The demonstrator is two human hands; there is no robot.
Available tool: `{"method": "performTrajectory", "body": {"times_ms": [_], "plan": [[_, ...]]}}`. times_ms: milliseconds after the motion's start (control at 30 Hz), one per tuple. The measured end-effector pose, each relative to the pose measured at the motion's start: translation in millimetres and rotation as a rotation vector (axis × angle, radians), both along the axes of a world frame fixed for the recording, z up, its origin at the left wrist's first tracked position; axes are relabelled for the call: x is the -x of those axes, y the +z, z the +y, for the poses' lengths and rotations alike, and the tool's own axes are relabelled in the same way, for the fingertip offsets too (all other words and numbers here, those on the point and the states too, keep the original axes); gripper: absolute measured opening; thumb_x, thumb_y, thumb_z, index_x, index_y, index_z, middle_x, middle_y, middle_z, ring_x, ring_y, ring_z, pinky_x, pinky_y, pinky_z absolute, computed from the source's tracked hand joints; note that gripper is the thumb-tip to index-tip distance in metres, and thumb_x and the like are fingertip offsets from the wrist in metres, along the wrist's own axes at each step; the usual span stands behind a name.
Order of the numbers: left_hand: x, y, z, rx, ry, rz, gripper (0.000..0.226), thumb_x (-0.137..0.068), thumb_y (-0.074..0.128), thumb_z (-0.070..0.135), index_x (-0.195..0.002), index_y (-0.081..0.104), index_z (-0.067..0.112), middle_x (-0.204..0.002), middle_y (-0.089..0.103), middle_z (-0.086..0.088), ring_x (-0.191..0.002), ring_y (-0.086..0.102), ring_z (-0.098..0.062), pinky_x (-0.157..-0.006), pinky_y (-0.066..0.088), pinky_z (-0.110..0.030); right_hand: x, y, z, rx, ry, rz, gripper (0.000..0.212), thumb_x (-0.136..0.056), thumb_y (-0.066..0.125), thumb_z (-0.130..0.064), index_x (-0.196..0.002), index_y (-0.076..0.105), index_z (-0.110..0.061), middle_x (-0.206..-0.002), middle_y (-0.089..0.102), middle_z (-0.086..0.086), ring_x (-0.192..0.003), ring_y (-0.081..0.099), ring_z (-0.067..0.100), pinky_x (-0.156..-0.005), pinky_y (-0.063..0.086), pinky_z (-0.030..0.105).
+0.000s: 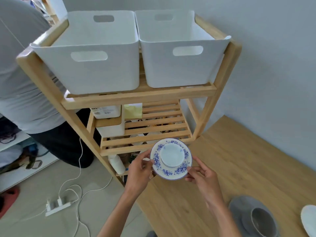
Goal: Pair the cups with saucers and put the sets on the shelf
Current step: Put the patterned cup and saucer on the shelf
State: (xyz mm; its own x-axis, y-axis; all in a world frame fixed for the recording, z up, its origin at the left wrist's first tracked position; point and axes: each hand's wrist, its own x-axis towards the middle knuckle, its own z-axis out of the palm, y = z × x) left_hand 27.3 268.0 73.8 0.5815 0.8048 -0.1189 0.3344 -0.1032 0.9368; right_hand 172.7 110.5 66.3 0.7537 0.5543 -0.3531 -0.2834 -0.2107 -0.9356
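Observation:
A white cup (172,154) stands on a blue-flowered saucer (176,171). Both my hands carry this set in the air, just in front of the wooden shelf's (147,134) slatted middle level. My left hand (139,170) pinches the saucer's left rim and my right hand (203,177) pinches its right rim. A grey cup (261,221) sits on a grey saucer (242,206) on the wooden table at the lower right. A white dish (309,219) is cut off by the right edge.
Two white bins (95,72) (181,65) fill the shelf's top level. White boxes (111,127) stand at the left of the middle level. A person in a grey shirt (20,93) kneels left of the shelf. A power strip (56,206) with cables lies on the floor.

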Motion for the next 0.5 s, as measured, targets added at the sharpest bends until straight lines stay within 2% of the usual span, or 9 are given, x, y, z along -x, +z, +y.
{"method": "performTrajectory", "body": {"times_ms": [67,133,200,267,367,500], "plan": [[2,-2,13,0.012,0.048,-0.013,0.034,-0.099,0.055,0.008,-0.127,0.062,0.025,-0.109,0.071,0.009,-0.095,0.068,-0.006,-0.069,0.057,-0.015,-4,-1,21,-0.004,0.053,-0.006,0.052,-0.092,0.07,-0.004,-0.141,0.058,-0.019,-0.072,0.074,0.003,-0.063,0.069,0.014,-0.071,0.062,0.027],[3,-8,28,0.014,0.094,-0.014,0.035,-0.098,0.057,0.01,-0.128,0.063,0.027,-0.107,0.071,0.014,-0.099,0.068,-0.009,-0.077,0.06,-0.027,-12,-6,41,0.001,0.088,-0.001,0.052,-0.092,0.071,-0.005,-0.141,0.059,-0.02,-0.072,0.075,0.002,-0.063,0.07,0.016,-0.078,0.061,0.035],[0,-16,46,0.004,0.119,0.01,0.035,-0.097,0.059,0.009,-0.126,0.063,0.029,-0.099,0.071,0.024,-0.095,0.069,-0.006,-0.08,0.06,-0.031,-21,-13,62,0.007,0.113,0.029,0.054,-0.091,0.072,-0.005,-0.141,0.058,-0.02,-0.075,0.076,0.005,-0.066,0.072,0.018,-0.079,0.062,0.037],[-4,-23,62,-0.009,0.129,0.031,0.036,-0.096,0.06,0.008,-0.122,0.064,0.033,-0.093,0.07,0.027,-0.087,0.07,-0.003,-0.075,0.061,-0.028,-29,-21,81,0.013,0.142,0.062,0.053,-0.091,0.071,-0.002,-0.14,0.058,-0.017,-0.077,0.077,0.007,-0.067,0.073,0.018,-0.072,0.063,0.031],[-13,-37,84,-0.002,0.155,0.062,0.035,-0.096,0.061,0.011,-0.115,0.062,0.041,-0.096,0.071,0.019,-0.086,0.069,-0.003,-0.07,0.06,-0.026,-41,-28,106,0.037,0.185,0.078,0.049,-0.091,0.071,0.0,-0.135,0.06,-0.018,-0.08,0.077,0.012,-0.061,0.072,0.014,-0.062,0.062,0.023],[-27,-55,112,0.004,0.17,0.072,0.032,-0.097,0.06,0.014,-0.111,0.06,0.043,-0.098,0.07,0.017,-0.088,0.069,-0.004,-0.063,0.051,-0.014,-61,-37,140,0.039,0.235,0.07,0.046,-0.091,0.07,0.0,-0.132,0.062,-0.021,-0.083,0.077,0.012,-0.06,0.073,0.012,-0.059,0.062,0.021]]}}
